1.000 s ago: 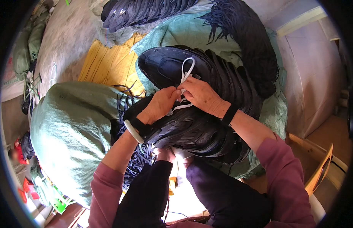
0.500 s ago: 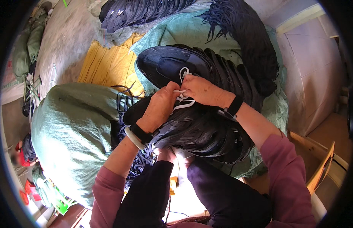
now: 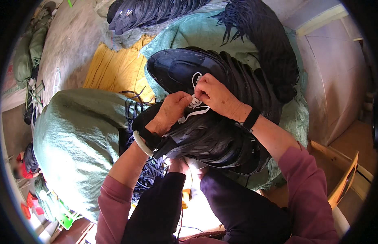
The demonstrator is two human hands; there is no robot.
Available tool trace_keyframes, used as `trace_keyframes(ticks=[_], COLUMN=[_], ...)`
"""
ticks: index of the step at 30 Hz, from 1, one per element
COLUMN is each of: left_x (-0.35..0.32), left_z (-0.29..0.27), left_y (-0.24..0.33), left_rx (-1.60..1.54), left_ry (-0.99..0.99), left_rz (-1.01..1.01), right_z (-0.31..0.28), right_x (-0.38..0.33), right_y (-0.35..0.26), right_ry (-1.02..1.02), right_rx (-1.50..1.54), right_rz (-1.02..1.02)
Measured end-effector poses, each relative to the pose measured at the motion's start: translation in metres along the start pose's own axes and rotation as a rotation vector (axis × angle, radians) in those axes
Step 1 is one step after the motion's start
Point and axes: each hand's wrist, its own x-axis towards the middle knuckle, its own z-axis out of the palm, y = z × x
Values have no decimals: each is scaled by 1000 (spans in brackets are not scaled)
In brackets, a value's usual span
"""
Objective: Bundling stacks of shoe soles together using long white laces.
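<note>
A long row of black shoe uppers (image 3: 221, 140), nested one in another, lies in front of me above my knees. A white lace (image 3: 197, 111) runs over them, with a knot or gathered loops between my hands and a loose end trailing to the left. My left hand (image 3: 172, 110) pinches the lace at the left side of the knot. From the right, my right hand (image 3: 216, 94) is closed with its fingertips on the same knot. The far upper (image 3: 185, 67) shows its dark blue inner side. The fingers partly hide the knot.
A bulging green woven sack (image 3: 79, 138) stands at the left, with dark laces (image 3: 154, 177) beside it. Behind are a yellow sheet (image 3: 111, 73), a bundle of black laces (image 3: 274, 49) and more stacked uppers (image 3: 156, 14). A wooden frame (image 3: 343, 179) stands at the right.
My hands have come slightly apart. The right one has risen a little, and the left has shifted down and left. The lace now shows as a tighter cluster between them.
</note>
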Motion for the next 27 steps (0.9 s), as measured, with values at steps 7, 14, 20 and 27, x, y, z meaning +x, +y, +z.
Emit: trace_keyframes(ticks=[7, 14, 20, 27], left_x=[0, 1, -6, -15], left_z=[-1, -2, 6, 0], left_y=[-2, -4, -3, -14], left_rx=[-65, -76, -199, -188], left_ry=[-21, -12, 63, 70], left_rz=[-1, -24, 8, 83], right_z=[3, 4, 1, -18], right_x=[-1, 5, 6, 14], right_y=[6, -2, 10, 3], right_ry=[-19, -62, -84, -233], right_rx=[-149, -178, -118, 2], right_rz=[-129, -97, -126, -57])
